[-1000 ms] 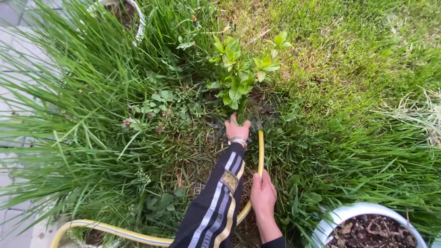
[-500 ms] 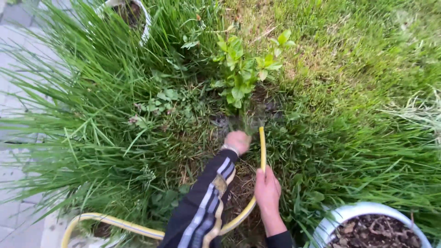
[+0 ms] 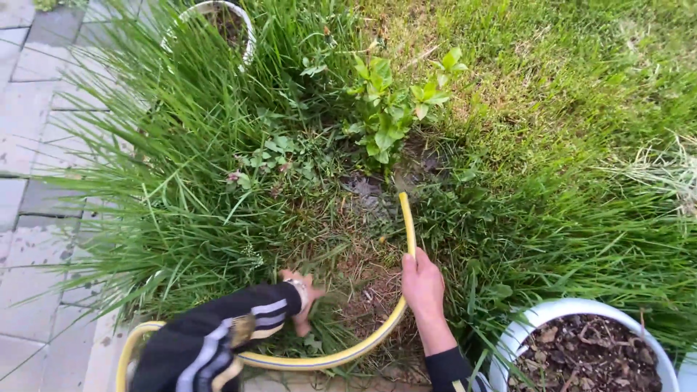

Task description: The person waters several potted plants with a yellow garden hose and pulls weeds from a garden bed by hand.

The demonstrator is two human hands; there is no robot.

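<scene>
Head view: the right hand [image 3: 423, 284] is wrapped around the yellow hose [image 3: 408, 225] a short way behind its open end, which lies low over a patch of dark, wet-looking soil [image 3: 370, 190] at the foot of a small leafy shrub [image 3: 392, 109]. The hose runs back from the grip in a curve along the bottom of the frame toward the paving [image 3: 36, 145] on the left. The left hand [image 3: 303, 301] is down in the grass [image 3: 181, 203] near the hose, with a dark striped sleeve [image 3: 210, 341] and a wrist bracelet showing; it appears closed on a tuft of blades, though motion blur makes the exact grip hard to confirm. For good practice at this step, keep the hose end low and aimed at the base of the shrub rather than its leaves, hold the grip close enough to the end that it does not whip, and keep the trailing curve free of kinks. Containers: a white pot [image 3: 530, 341] at lower right, just beside the right forearm, holds dark soil with dry leaf litter and no visible plant. A second white pot [image 3: 249, 33] at top left is half hidden in tall grass; its contents look like dark soil, but cannot be told with certainty.
</scene>
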